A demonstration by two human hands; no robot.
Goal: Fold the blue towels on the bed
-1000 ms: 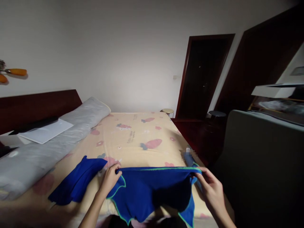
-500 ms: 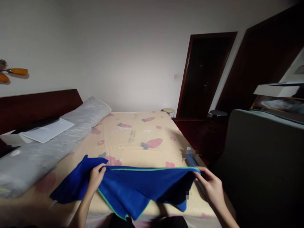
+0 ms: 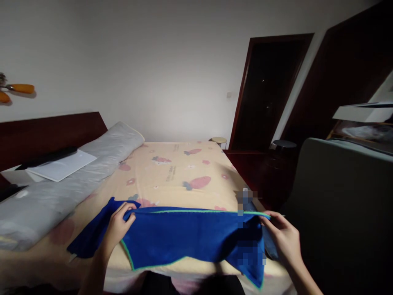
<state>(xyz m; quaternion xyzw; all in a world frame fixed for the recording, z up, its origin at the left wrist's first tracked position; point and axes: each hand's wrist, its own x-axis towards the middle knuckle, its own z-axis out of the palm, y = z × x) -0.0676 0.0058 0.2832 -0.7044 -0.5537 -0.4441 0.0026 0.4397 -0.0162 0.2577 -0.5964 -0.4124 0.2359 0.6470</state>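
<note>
Head view | left hand (image 3: 119,224), right hand (image 3: 284,237) | pinching blue cloth (image 3: 178,235) | hangs between (green-edged)

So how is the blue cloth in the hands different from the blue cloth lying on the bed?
The held cloth is stretched between the left hand and right hand; the lying cloth rests loosely on the bed. The held cloth shows bright green edging; on the lying cloth, no green shows. Both are blue.

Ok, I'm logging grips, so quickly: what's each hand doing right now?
Left hand: closed, holding one end of the blue, green-edged fabric cloth by its upper edge.
Right hand: closed, holding the other end of that edge.
</note>
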